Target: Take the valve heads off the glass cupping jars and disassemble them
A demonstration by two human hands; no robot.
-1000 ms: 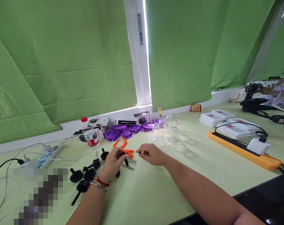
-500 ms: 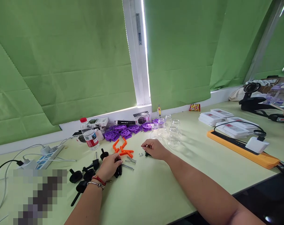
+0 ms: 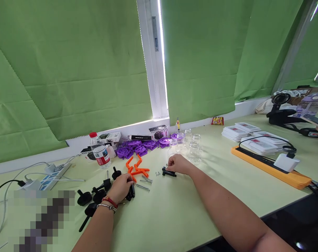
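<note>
One water bottle (image 3: 100, 152) beyond the left fingers, four glass jars (image 3: 189, 146) just past the right fingers, three long screws (image 3: 144, 182) between both hands' fingers, one desk fan (image 3: 281, 108) far right.

— What is found under the left hand (image 3: 120, 188)?
— A small black part (image 3: 131, 191) is gripped at the fingertips, just left of the frame's centre; it is stood nearly upright on the pale green table (image 3: 174, 217), and its shape is largely hidden by the fingers.

— And by the right hand (image 3: 179, 163)?
— A short black rod-like piece (image 3: 168, 172) is laid flat on the table at mid-frame, pointed left to right, with a thicker end on the left. It is touched by the fingertips from above.

— Are the two pieces joined?
— No, they are kept well apart.
</note>
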